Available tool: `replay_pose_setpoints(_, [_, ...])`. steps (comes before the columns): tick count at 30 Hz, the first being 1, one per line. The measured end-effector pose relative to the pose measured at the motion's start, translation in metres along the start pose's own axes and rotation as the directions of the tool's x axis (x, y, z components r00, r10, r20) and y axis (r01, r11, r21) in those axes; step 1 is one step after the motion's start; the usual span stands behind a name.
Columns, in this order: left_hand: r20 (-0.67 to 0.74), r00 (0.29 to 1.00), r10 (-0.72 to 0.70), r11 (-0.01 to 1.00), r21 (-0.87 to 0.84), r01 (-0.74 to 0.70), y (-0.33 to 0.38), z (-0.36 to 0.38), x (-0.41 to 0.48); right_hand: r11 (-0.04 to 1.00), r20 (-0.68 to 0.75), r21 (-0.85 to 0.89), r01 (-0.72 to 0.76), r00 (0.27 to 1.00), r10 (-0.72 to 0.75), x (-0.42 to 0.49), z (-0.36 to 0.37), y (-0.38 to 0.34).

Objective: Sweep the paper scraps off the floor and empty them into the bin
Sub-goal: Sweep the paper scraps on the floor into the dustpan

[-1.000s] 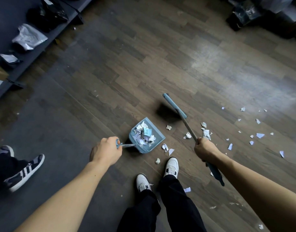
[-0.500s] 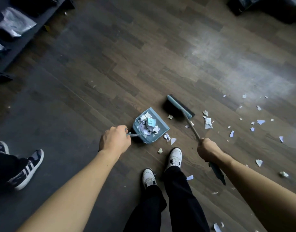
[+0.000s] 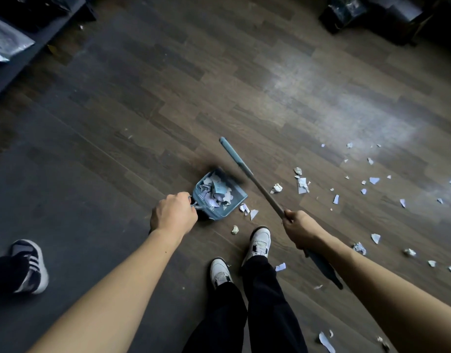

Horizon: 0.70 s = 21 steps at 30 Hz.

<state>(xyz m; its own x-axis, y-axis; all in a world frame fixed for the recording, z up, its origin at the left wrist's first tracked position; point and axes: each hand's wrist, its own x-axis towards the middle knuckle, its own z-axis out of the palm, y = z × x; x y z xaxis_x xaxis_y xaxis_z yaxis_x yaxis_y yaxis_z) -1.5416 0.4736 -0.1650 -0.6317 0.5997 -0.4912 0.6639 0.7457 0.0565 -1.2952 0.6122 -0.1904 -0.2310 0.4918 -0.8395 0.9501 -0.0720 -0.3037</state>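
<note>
Standing on a dark wood-plank floor (image 3: 244, 85) in white shoes (image 3: 260, 240), toes pointing forward, with a second person's striped shoe (image 3: 31, 266) showing at the left edge. Holding a long broom (image 3: 266, 196) slanted across the centre-right of the view, blue head lifted and blurred, dark bristles passing over the far corner of the dustpan. Holding a blue dustpan (image 3: 238, 200) low at the floor just ahead of the shoes, open lip facing right and near; contact with the floor not being determinable. Clamping the right hand (image 3: 299, 230) round the broom shaft at about mid-length, fingers fully curled. Clamping the left hand (image 3: 173, 215) round the short dustpan handle, knuckles up, fingers curled. Carrying a heap of paper scraps (image 3: 216, 191) inside the dustpan. Showing loose scraps (image 3: 302, 184) lying on the floor: two just beside the pan lip, one crumpled piece near the right toe, a wide scatter well apart to the right.
</note>
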Motion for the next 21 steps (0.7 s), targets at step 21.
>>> replay_pose_setpoints(21, [0.012,0.997,0.071,0.997,-0.028,-0.07,-0.005,-0.009,-0.019,0.998,-0.083,0.055,-0.02,0.996,0.024,-0.045,0.006,0.019])
